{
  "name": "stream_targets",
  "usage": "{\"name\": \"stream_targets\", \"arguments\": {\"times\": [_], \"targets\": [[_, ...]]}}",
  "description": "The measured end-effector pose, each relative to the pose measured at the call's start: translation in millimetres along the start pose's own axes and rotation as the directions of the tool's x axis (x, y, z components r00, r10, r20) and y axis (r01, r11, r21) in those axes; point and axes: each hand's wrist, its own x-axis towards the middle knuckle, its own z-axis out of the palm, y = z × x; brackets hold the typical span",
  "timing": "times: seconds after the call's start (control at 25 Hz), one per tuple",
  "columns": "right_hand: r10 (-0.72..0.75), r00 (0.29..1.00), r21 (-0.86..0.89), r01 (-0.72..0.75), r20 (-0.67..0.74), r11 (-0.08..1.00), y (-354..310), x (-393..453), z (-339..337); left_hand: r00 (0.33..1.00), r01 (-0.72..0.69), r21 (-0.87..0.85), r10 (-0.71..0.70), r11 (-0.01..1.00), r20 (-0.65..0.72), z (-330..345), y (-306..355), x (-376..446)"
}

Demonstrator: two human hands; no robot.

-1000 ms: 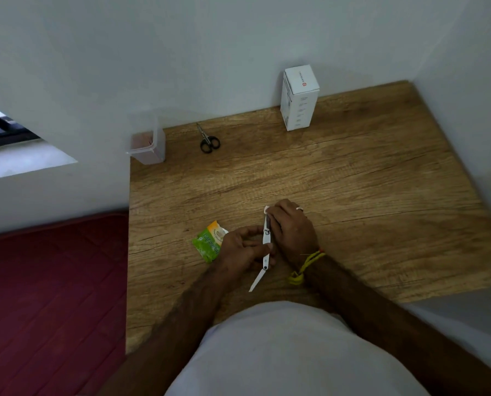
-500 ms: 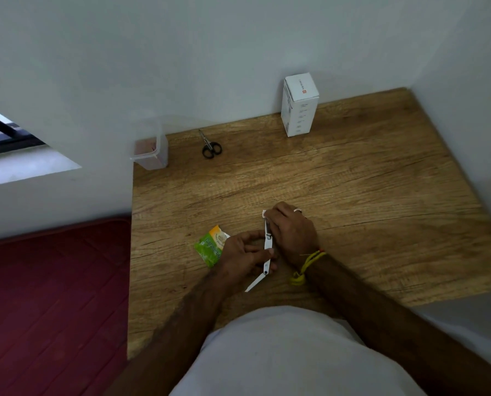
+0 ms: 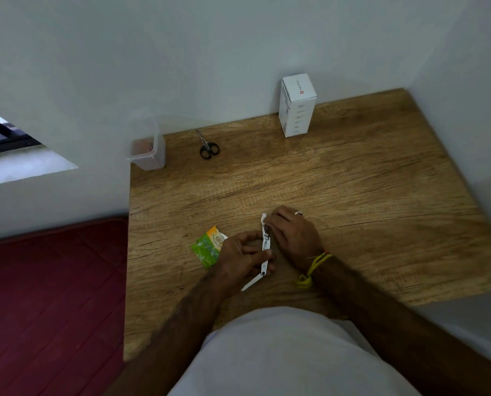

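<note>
A slim silver folding tool (image 3: 265, 252) with a white arm swung out at its near end is held over the wooden table (image 3: 352, 195). My left hand (image 3: 240, 257) grips the tool's middle, fingers curled round it. My right hand (image 3: 294, 234) pinches a small white wipe (image 3: 263, 217) against the tool's far end. A ring sits on one finger and yellow threads circle that wrist. A green sachet (image 3: 208, 248) lies on the table just left of my left hand, partly hidden by it.
Small black-handled scissors (image 3: 207, 145) lie near the back wall. A clear plastic container (image 3: 150, 150) stands at the table's back left corner. A white box (image 3: 297, 105) stands upright against the wall. A dark red mat (image 3: 53, 295) covers the floor to the left.
The white arm at the tool's near end has swung further out to the left. Both hands keep their hold. The camera has tilted, so the scene sits lower in view.
</note>
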Motion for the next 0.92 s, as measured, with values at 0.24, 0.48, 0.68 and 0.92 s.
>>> {"name": "stream_targets", "arguments": {"times": [0.24, 0.48, 0.68, 0.92], "targets": [[-0.006, 1.0, 0.04, 0.005, 0.021, 0.999, 4, -3, -1, 1.0, 0.012, -0.004, -0.012, 1.0, 0.002, 2, 4, -2], [-0.032, 0.999, 0.073, 0.029, 0.037, 0.997, 4, -6, -3, 1.0, 0.012, 0.006, -0.012, 1.0, -0.005, 3, 4, -3], [-0.06, 0.997, 0.087, 0.055, 0.051, 0.995, 4, -10, -4, 1.0, -0.003, 0.019, 0.003, 1.0, 0.001, 3, 2, -3], [-0.097, 0.994, 0.123, 0.09, 0.057, 0.988, 4, -11, -3, 1.0, -0.004, 0.006, 0.004, 1.0, 0.002, 3, 2, -3]]}}
